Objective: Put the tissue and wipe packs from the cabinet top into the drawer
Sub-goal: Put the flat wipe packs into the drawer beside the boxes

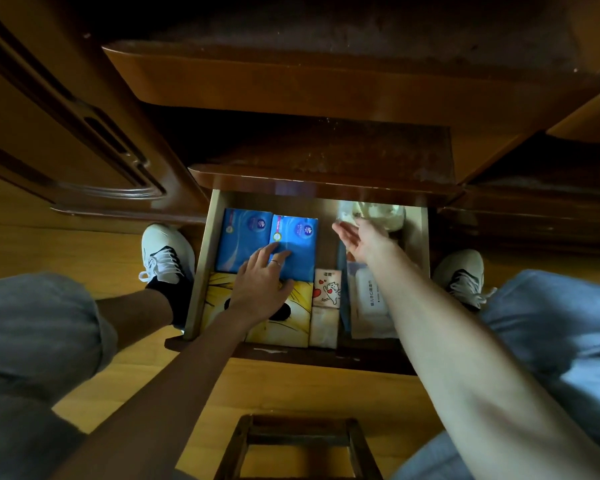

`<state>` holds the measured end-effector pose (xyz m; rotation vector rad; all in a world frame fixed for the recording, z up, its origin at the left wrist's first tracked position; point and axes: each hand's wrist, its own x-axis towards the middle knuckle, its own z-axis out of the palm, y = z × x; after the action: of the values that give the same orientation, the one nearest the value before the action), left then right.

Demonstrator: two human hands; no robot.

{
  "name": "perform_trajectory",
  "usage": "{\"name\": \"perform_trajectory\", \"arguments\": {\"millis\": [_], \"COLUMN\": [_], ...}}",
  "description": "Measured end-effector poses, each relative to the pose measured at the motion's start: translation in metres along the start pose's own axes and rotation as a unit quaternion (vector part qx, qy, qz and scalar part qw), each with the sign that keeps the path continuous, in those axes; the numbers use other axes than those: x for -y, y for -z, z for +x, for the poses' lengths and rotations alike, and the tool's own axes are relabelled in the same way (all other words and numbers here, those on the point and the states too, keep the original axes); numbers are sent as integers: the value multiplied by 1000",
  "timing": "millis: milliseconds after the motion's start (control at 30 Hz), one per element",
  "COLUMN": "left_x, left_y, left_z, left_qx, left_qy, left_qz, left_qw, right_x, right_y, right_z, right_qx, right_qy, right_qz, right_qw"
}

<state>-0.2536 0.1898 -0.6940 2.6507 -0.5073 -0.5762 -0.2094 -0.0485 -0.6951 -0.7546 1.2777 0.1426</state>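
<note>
Dim wooden cabinet, drawer [201, 271] open — left hand [262, 284] flat on blue tissue pack [293, 244]; right hand [362, 239] open, empty, beside crinkly clear pack [374, 213]. Likely packing step; next, settling packs snugly.

Head view, steeply down, close.

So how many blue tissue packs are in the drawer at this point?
2. The left blue pack lies at the drawer's back left; the right blue pack sits beside it, under the left hand's fingers. More may be hidden under the cabinet top.
</note>
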Motion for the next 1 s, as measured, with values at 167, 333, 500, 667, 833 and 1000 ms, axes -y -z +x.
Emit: {"name": "perform_trajectory", "arguments": {"millis": [167, 333, 500, 667, 833, 1000], "left_x": [-3, -13, -9, -11, -15, -13], "left_y": [0, -1, -4, -2, -5, -5], "left_z": [1, 3, -1, 3, 5, 3], "left_qx": [-5, -18, -3, 9, 4, 8], "left_qy": [-1, 18, 12, 17, 34, 23], "left_qz": [1, 6, 7, 16, 30, 25], "left_qw": [1000, 1000, 1000, 1000, 999, 999], "right_x": [9, 4, -2, -12, -23, -25], "right_y": [20, 54, 65, 74, 92, 89], "right_z": [5, 9, 26, 17, 6, 5], "right_qx": [-28, -59, -19, -38, -30, -70], "right_qy": [82, 342, 295, 299, 339, 343], "right_qz": [-323, -750, -817, -824, -865, -853], "right_qw": [942, 563, 496, 480, 369, 387]}}
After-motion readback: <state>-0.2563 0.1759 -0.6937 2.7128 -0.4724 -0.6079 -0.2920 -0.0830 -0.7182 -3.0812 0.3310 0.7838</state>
